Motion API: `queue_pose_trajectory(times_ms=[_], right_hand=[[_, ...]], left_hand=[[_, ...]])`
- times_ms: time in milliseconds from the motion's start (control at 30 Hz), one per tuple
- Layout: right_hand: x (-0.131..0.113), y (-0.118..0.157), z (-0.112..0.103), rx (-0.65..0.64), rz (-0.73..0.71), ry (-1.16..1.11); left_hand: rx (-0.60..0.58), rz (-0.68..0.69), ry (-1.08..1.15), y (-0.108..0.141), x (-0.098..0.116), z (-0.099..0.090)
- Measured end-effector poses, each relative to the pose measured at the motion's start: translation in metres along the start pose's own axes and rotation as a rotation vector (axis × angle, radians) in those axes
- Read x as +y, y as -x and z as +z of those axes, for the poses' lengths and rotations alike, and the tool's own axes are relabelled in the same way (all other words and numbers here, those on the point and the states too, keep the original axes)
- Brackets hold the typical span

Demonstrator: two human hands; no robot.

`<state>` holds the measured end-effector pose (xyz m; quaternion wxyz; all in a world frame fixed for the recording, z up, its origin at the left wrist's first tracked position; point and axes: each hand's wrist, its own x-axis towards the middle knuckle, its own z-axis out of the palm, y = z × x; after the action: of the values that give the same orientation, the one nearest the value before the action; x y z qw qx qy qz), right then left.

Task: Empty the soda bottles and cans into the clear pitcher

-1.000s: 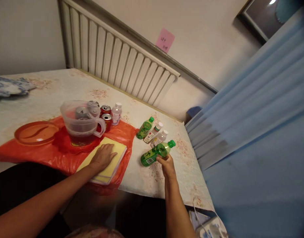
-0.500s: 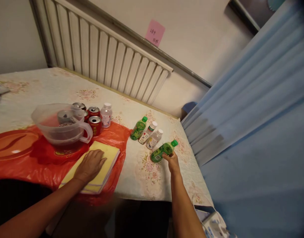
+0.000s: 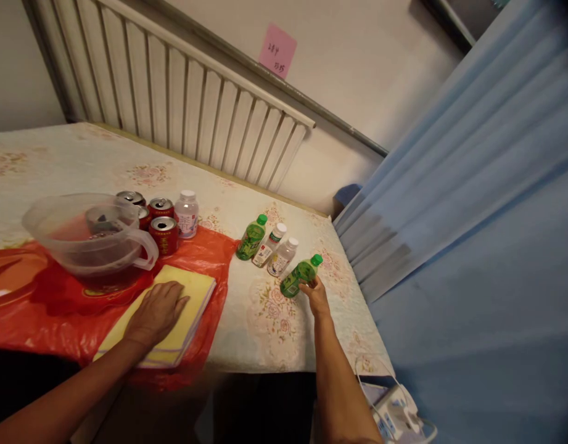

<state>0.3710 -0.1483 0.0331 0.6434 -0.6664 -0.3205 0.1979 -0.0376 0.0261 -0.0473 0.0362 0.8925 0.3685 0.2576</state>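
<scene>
Standing pitcher [image 3: 75, 243]: translucent plastic, handle pointing right, red drink cans [image 3: 164, 239] crowding just beside it.
Left hand [image 3: 156, 311]: spread flat, palm down, right on top of the folded yellow cloth [image 3: 193, 296]!
Floral tablecloth [image 3: 237, 314]: green-capped tea bottle [image 3: 251, 239], then a slim bottle [image 3: 267, 248] and a wider bottle [image 3: 281, 259], both white-capped.
Right hand [image 3: 317, 297]: and it's holding the second tea bottle [image 3: 302, 273], fingers round its side, at the row's right end!
</scene>
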Motion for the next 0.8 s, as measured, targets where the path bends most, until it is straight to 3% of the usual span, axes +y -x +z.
queue_pose_trajectory(times_ms=[233, 433, 567, 800], right_hand=[[0.039, 0.022, 0.037, 0.365, 0.016, 0.218], [0.062, 0.023, 0.060, 0.524, -0.012, 0.344], [0.067, 0.015, 0.055, 0.524, -0.040, 0.379], [0.079, 0.000, 0.037, 0.331, -0.057, 0.275]], left_hand=[[0.007, 0.005, -0.013, -0.001, 0.001, -0.001], [0.004, 0.002, 0.000, -0.001, 0.001, -0.003], [0.015, -0.006, 0.019, 0.000, 0.002, -0.003], [-0.003, -0.021, 0.012, -0.001, 0.002, -0.002]])
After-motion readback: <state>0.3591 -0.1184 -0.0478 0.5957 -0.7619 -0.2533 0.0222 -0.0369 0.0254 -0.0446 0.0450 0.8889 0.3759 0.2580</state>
